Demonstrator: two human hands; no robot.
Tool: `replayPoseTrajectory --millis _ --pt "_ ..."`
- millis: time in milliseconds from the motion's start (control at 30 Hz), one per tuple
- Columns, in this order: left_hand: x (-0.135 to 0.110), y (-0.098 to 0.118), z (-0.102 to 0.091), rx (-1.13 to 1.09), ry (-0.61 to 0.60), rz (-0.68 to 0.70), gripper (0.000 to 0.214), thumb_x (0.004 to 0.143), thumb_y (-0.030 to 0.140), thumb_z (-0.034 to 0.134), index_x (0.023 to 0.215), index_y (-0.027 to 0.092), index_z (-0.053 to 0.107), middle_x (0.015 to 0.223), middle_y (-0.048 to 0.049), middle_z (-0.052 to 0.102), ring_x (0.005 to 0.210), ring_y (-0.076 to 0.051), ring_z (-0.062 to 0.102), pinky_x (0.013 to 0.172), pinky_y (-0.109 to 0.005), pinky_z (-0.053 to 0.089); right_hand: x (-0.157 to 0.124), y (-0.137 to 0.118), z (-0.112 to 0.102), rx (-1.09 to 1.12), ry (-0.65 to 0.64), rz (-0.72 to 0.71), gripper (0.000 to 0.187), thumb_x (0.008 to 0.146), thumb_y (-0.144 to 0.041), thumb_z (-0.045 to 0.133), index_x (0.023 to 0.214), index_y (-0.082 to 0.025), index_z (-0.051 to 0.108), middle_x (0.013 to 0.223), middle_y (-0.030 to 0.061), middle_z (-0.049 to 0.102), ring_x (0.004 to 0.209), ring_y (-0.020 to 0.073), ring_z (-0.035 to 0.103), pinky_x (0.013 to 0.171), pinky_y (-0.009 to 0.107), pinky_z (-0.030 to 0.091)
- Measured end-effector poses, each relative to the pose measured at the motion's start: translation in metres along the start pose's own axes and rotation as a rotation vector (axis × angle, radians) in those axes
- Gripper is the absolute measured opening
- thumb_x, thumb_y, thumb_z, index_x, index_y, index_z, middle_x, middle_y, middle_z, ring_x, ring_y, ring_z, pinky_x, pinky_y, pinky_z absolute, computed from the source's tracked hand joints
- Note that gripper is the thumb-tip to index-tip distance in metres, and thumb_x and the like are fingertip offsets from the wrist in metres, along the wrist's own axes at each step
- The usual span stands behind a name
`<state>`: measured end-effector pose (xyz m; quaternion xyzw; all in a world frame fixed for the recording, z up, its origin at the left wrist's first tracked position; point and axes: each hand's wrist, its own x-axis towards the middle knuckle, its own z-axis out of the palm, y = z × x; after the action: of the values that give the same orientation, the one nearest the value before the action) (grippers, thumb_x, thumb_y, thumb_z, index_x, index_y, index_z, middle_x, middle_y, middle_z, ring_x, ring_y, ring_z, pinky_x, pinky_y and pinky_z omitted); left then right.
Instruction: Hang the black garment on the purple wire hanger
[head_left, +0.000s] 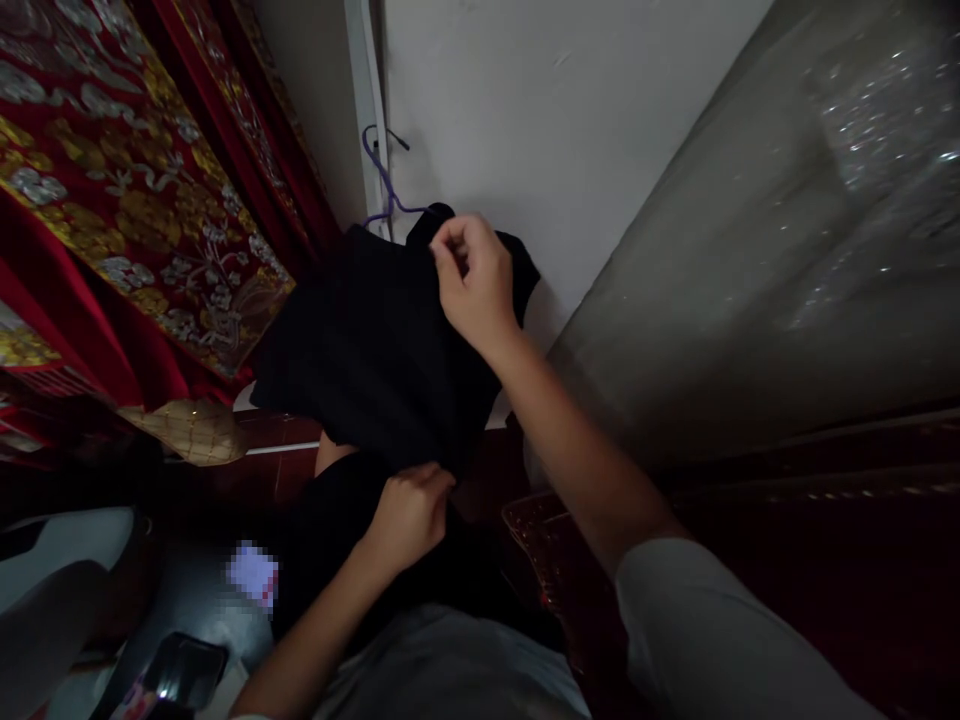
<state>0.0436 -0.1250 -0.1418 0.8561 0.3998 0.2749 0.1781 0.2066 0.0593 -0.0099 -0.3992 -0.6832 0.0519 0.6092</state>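
Dim room, with red-and-gold embroidered cloth point(112, 150) at the left and a white wall point(562, 100) behind. A purple hanger point(382, 185) hooks on the white trim and seems to carry a black garment point(367, 340) draped against the wall. The left hand point(409, 515) is closed on its lower hem. The right hand point(472, 280) pinches the fabric at the top. It looks soft, light and limp, best held at the collar or shoulders. A grey glittery curtain point(825, 200) fills the right.

The black garment point(375, 350) is matt, soft cloth. Above it, the purple hanger point(382, 180) looks like thin coated wire. Left of it, the red curtain point(112, 180) is cloth with shiny gold embroidery; right of it, grey fabric point(825, 200) glitters.
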Motion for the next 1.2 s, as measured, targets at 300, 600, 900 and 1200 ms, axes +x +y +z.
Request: replayPoseTrajectory --millis 300,600,900,1200 --pt "0.065 -0.020 -0.079 0.006 0.209 0.108 0.036 0.104 0.021 0.054 0.139 0.020 0.061 0.115 -0.0095 0.073 0.103 -0.021 0.071 0.094 -0.035 0.057 -0.012 -0.009 0.011 0.462 -0.118 0.458 0.020 0.096 -0.035 0.067 0.086 -0.020 0.060 0.085 0.0025 0.061 0.073 0.0130 0.058 0.068 0.028 0.052" --pt "0.153 -0.019 -0.151 0.370 0.431 0.222 0.020 0.104 0.019 0.052 0.111 0.014 0.070 0.106 -0.0087 0.074 0.101 -0.022 0.067 0.094 -0.035 0.052 -0.022 -0.031 0.007 0.926 -0.259 0.768 0.027 0.077 -0.036 0.084 0.079 -0.017 0.065 0.078 0.0015 0.062 0.057 0.0071 0.047 0.049 0.022 0.036" --pt "0.161 -0.031 -0.167 0.567 0.273 0.248 0.022 0.107 0.027 0.047 0.101 0.015 0.065 0.097 -0.0082 0.067 0.101 -0.024 0.064 0.094 -0.038 0.052 -0.031 -0.007 0.052 0.705 -0.125 0.575 0.028 0.087 -0.042 0.076 0.076 -0.020 0.062 0.063 -0.0024 0.054 0.052 0.0087 0.045 0.049 0.024 0.035" --pt "0.100 -0.110 -0.187 -0.148 1.228 -0.015 0.040 0.110 0.053 0.042 0.095 0.019 0.056 0.091 -0.0009 0.062 0.088 -0.012 0.062 0.088 -0.027 0.052 -0.117 0.017 0.054 0.582 -0.141 0.732 0.036 0.074 -0.054 0.076 0.078 -0.020 0.066 0.068 -0.0021 0.059 0.059 0.0115 0.050 0.054 0.025 0.039"
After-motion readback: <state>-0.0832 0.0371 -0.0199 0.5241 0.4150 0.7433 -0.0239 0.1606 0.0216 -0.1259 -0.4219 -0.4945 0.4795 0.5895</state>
